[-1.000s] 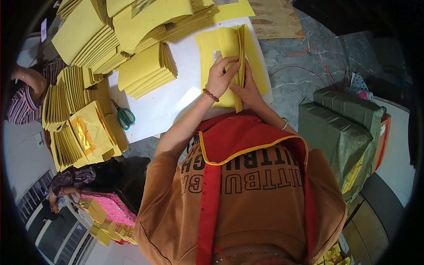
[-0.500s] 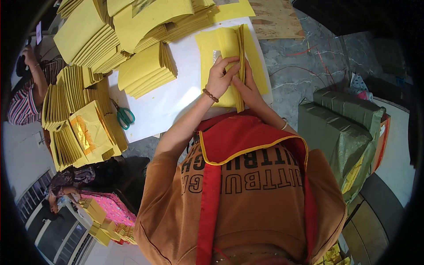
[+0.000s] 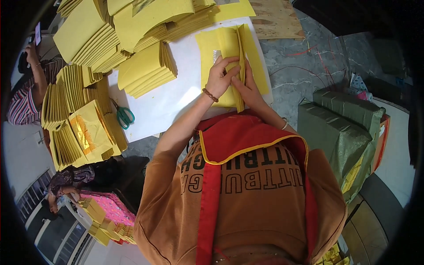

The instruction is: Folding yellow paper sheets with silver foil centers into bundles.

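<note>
Both hands are at a folded bundle of yellow paper (image 3: 241, 46), whose narrow folds stand up along its right side. My left hand (image 3: 219, 77), wearing a beaded bracelet, presses its bent fingers against the folds from the left. From the right, my right hand (image 3: 248, 87) grips the same folds, its fingers partly hidden behind them. Beneath lies a flat yellow sheet (image 3: 206, 46), and a small silvery patch (image 3: 216, 55) shows beside my left fingers. The white tabletop (image 3: 185, 55) supports it all.
Stacks of folded yellow paper (image 3: 145, 73) crowd the table's left and far side. Teal-handled scissors (image 3: 125, 117) lie by the left edge. Green-wrapped bundles (image 3: 338, 128) stand at right. A person in a striped top (image 3: 24, 104) is at far left; another person (image 3: 66, 190) is lower left.
The upright folds have spread apart slightly at the top between my hands. Both hands stay almost where they were.
</note>
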Demonstrator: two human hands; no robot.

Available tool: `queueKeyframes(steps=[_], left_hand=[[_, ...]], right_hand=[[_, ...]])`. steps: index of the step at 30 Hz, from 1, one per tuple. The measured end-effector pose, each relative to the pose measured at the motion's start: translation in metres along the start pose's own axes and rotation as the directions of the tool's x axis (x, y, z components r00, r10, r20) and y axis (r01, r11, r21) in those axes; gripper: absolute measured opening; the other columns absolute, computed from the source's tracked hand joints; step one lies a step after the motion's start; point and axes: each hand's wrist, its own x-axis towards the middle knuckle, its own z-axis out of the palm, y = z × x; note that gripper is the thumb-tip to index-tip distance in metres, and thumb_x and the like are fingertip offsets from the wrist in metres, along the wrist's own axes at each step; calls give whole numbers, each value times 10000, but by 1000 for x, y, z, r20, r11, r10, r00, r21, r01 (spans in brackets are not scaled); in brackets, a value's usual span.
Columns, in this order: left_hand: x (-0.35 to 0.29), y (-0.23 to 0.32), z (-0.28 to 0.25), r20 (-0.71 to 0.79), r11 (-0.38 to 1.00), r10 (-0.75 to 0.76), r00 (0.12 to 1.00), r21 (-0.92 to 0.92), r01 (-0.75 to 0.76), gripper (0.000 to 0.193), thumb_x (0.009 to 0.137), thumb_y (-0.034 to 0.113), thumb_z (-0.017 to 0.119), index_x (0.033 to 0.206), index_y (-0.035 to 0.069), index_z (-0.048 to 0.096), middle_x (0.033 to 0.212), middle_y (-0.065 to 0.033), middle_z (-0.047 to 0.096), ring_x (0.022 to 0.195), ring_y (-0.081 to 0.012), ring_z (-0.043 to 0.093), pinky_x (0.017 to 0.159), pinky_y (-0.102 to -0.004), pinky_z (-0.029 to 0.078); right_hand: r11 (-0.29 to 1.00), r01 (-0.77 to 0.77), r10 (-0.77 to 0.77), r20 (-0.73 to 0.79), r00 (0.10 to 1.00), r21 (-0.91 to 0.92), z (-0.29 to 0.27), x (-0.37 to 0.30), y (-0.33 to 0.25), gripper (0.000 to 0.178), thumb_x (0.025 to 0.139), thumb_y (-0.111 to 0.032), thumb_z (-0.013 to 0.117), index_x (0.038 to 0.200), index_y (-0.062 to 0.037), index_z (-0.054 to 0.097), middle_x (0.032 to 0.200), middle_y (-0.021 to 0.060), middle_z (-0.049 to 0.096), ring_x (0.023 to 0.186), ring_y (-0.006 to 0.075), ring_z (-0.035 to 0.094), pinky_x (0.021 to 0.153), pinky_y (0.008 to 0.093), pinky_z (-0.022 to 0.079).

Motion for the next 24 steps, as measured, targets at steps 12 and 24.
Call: queueKeyframes(steps=[12, 24], left_hand=[[8, 12, -1, 6, 964, -135, 991, 233, 130, 201, 778, 26, 588, 977, 1, 566, 854, -48, 525, 529, -86, 481, 439, -220, 366], [8, 9, 2, -32, 986, 29, 999, 166, -24, 403, 767, 142, 639, 1142, 33, 544, 947, -164, 551, 893, -265, 563, 771, -319, 444]], right_hand=[[998, -68, 68, 18, 997, -9, -1, 1, 1, 664, 920, -228, 420, 1382, 29, 18, 1418, 172, 154, 1314, 235, 161, 1057, 306, 165], [994, -64, 67, 33, 997, -85, -2, 0, 8, 661, 931, -255, 394, 1374, 48, 8, 1439, 195, 80, 1341, 252, 76, 1075, 316, 110]])
